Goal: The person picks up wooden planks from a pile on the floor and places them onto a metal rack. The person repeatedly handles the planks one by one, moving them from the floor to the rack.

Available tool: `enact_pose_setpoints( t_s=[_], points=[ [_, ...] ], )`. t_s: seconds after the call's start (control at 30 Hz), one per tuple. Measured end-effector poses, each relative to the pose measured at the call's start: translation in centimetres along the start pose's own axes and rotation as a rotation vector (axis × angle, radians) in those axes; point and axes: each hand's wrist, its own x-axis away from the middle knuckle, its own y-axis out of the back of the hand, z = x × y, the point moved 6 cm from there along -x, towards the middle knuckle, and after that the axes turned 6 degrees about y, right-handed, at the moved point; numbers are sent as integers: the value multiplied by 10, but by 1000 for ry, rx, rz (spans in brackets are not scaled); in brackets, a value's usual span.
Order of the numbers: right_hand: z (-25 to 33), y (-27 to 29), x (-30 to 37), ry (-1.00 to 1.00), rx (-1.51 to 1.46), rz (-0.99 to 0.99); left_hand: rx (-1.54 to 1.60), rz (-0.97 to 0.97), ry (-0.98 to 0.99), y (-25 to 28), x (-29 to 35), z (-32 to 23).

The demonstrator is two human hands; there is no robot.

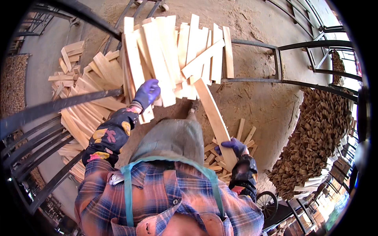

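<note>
The right hand (233, 148), in a purple glove, has its fingers wrapped around the lower end of a long, pale board (212, 112). The board slants up and to the left, its far end meeting the near edge of a large stack of boards (157, 51). The left hand (147, 93), also gloved in purple, is at the near left part of that stack with its fingers curled in; whether they grip a board cannot be told. Both forearms wear dark, patterned sleeve covers (111, 135). Between the arms are a plaid shirt (98, 190) and a grey apron (167, 137) edged in teal. Most boards in the stack lie side by side, with one loose board (204, 59) crossing them at an angle. More boards (104, 67) spread in a pile to the left, near a dark metal bar (59, 105). Short wood pieces (214, 168) lie beside the right hand. Farther right, a big heap of wood blocks (311, 141) rises from the dusty floor (252, 106), with a spoked wheel (267, 204) near its lower end.
</note>
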Motion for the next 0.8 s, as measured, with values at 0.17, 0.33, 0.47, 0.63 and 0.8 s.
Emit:
enact_pose_setpoints(
  t_s=[0.17,0.33,0.47,0.63,0.8],
  points=[
    [85,106,-130,102,-108,-225,-690,106,-148,-113,-94,-42],
    [217,229,-255,109,78,-383,-1099,98,-37,-188,-186,-25],
    [300,288,-323,-48,539,-492,-1269,125,164,-213,-224,8],
    [306,276,-396,57,1553,-275,-1159,91,170,-218,-234,13],
    [215,251,-350,300,1910,103,-635,24,157,-209,-187,26]
  ],
)
